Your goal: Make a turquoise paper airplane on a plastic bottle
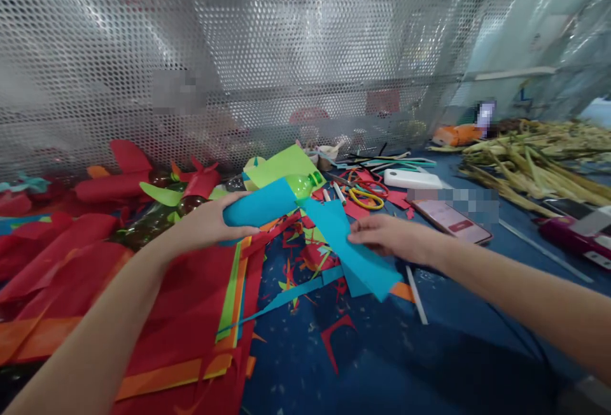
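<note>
Left hand (pixel 205 219) curled round a green plastic bottle wrapped in blue paper (pixel 262 203) — above the dark blue tabletop (pixel 377 354), right hand (pixel 379 237) pinching a flat blue paper piece (pixel 346 240) just beside it.

Left hand (pixel 203 221): bare, slim, with slender fingers
Right hand (pixel 382 237): bare, small-looking, its fingers narrow and slightly blurred
Wrists: uncovered on both arms, narrower than the forearms
Left forearm (pixel 109 313): bare, slender, smooth in outline, widening toward the elbow
Right forearm (pixel 515 288): bare, equally plain, evenly tapered
Upper arms and clothing: outside the view
</note>
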Tool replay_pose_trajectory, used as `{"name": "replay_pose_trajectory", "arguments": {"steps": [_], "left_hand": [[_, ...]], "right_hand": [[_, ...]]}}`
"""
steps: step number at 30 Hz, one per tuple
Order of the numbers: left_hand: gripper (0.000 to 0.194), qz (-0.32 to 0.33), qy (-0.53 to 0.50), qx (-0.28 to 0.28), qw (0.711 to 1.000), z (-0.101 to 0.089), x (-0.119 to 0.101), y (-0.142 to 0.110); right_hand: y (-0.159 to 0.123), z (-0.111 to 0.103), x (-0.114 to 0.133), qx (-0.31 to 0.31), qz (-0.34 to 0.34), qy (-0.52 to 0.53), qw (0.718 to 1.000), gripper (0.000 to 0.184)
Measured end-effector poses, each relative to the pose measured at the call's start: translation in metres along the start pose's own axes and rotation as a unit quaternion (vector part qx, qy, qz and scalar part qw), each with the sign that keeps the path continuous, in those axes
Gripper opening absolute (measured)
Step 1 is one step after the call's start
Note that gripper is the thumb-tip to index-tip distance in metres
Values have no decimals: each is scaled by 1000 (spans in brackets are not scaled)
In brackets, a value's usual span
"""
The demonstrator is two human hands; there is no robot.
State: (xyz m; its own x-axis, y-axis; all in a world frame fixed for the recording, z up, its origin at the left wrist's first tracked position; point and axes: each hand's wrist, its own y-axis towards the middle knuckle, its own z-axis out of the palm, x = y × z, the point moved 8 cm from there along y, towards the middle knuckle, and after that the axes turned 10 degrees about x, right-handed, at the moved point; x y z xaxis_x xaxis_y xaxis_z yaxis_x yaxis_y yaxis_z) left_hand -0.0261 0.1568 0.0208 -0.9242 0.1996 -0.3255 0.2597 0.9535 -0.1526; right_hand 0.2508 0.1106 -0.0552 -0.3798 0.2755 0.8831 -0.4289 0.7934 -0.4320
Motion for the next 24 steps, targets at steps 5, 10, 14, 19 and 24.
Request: {"name": "replay_pose_trajectory", "arguments": {"steps": [5,10,14,19,24], "left_hand": [[90,6,44,54,998,28,-11,8],[95,55,95,84,990,39,-23,10],[82,122,158,-39,979,28,-49,-1],[45,282,129,-68,948,68,-111,-43],[59,314,84,113,939,141,-142,-74]], "right_hand": [[-52,57,-50,67,69,66,993,22],[-66,69,-72,72,98,-54,991,25],[-69,66,-67,88,93,-144,981,27],[-68,54,-37,105,57,-420,899,42],[-43,-1,27,-77,-22,-523,849,23]]}}
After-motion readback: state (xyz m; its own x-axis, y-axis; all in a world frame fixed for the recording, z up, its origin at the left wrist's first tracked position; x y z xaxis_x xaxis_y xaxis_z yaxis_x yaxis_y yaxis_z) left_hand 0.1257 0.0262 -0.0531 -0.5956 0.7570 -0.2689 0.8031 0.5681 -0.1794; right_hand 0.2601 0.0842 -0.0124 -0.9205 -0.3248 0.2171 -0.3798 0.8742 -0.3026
